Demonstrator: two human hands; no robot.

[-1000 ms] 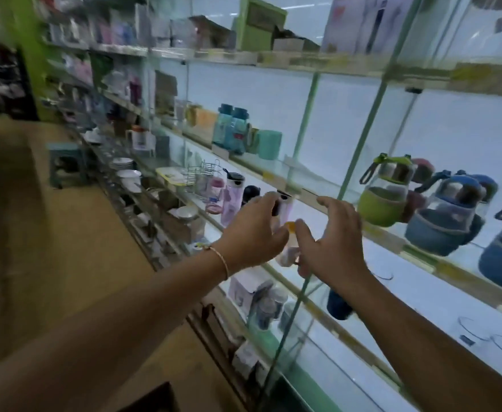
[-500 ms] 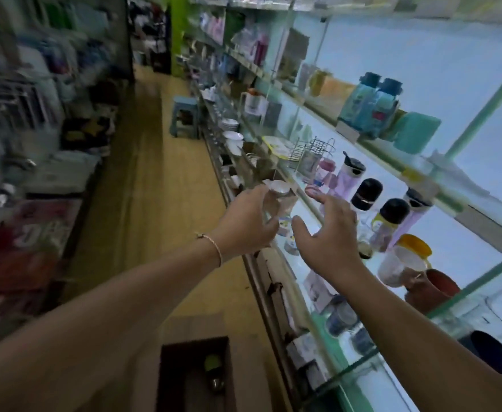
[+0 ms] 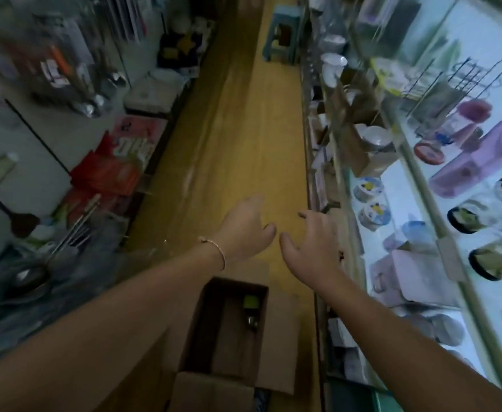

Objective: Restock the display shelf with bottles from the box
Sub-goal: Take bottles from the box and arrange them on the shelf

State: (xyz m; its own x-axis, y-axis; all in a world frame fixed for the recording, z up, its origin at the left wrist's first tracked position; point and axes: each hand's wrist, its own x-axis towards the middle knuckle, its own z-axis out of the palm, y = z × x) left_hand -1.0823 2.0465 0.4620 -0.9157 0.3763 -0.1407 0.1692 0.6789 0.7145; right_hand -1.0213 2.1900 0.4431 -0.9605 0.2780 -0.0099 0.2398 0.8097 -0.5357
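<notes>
"What is at the far end of the yellow floor (image 3: 229, 144)?"

"A little blue stool (image 3: 282, 34), over by the right side."

"And on the left?"

"Red packs (image 3: 107, 171) in a heap, and a long metal ladle (image 3: 74, 227) just beside them. It is all blurry there."

"What else is on the right?"

"A white bowl (image 3: 376, 138), a wire rack (image 3: 463, 81) farther back, and two round tins (image 3: 368, 188) with blue and yellow pictures, side by side."

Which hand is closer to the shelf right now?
Right. The right hand hangs just beside the front edge of the shelf; the left hand is further out, over the aisle floor.
</notes>
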